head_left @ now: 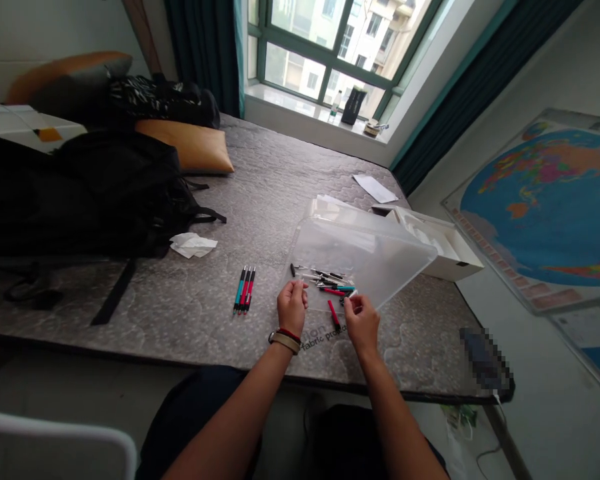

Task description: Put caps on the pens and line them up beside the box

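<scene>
Pens (323,275) lie in a loose pile just beyond the fingertips of both hands, mixed in black, white, red and teal. Left hand (293,308), a tan watch strap (285,341) at its wrist, sits at the near left side of the pile with fingers curled in; I cannot tell whether they close on anything. Right hand (363,323) is at the pile's right side, thumb and forefinger brought near each other by a small pale piece; whether it is gripped cannot be told. Between the two hands rests a short red-and-black piece (333,313), slanted. Beyond the grip, a translucent plastic bin (390,243) stands tilted behind the pile. To the left of the left hand, teal and red pens with black ends (244,291) lie side by side, and farther left is a crumpled white tissue (193,245). Well past the right hand stands an open white box (460,250).
</scene>
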The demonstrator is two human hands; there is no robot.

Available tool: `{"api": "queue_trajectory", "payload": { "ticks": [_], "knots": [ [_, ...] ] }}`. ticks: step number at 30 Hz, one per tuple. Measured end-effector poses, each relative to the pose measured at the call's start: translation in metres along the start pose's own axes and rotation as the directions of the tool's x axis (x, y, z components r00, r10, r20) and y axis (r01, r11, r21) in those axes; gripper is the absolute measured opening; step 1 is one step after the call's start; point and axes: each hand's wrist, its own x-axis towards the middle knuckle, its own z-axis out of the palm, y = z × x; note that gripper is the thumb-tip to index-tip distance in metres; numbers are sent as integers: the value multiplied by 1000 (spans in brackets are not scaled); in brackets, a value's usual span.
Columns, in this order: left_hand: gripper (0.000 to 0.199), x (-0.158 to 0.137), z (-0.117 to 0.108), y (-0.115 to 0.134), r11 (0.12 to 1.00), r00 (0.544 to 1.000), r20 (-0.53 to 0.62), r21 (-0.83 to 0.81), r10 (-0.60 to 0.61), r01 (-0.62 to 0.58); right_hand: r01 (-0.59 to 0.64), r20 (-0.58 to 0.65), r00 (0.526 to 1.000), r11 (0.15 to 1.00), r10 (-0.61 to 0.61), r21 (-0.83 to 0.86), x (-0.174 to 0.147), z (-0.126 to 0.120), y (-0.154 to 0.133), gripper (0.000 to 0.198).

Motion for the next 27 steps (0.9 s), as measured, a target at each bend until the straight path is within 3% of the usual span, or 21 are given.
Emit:
{"api": "queue_trajectory", "payload": {
  "ticks": [3, 8, 12, 15, 18, 20, 22, 24, 27],
  "knots": [
    [36, -1, -2, 1, 999, 1000, 20, 35, -9, 9, 42, 109, 993, 997, -34, -68, -10, -2, 4, 22],
    [34, -2, -10, 1, 994, 997, -28, 85, 68, -65, -84, 296, 943, 972, 149, -221, 0, -6, 19, 18],
    [29, -5, -18, 1, 979, 983, -89, 138, 160, -147, -129, 298, 933, 960, 202, -247, 3, -5, 28, 20],
    [29, -3, -14, -6, 958, 990, -19, 258, 139, -129, -133, 300, 933, 965, 199, -227, 6, -5, 29, 18],
    [31, 8, 2, -20, 839, 969, 248, 528, -5, -131, -153, 296, 931, 964, 214, -217, 9, -8, 28, 20],
    [29, 17, 13, -27, 681, 889, 425, 703, -172, -204, -158, 298, 929, 963, 220, -220, 9, -11, 28, 23],
    [28, 24, 19, -30, 548, 839, 478, 789, -262, -279, -149, 322, 921, 961, 220, -232, 7, -12, 27, 24],
    [28, 27, 18, -28, 480, 845, 474, 818, -248, -317, -121, 401, 890, 960, 218, -254, 5, -11, 24, 25],
    [25, 27, 9, -21, 453, 867, 473, 815, -159, -361, -54, 550, 807, 955, 213, -291, 1, -3, 17, 28]
  ]
}}
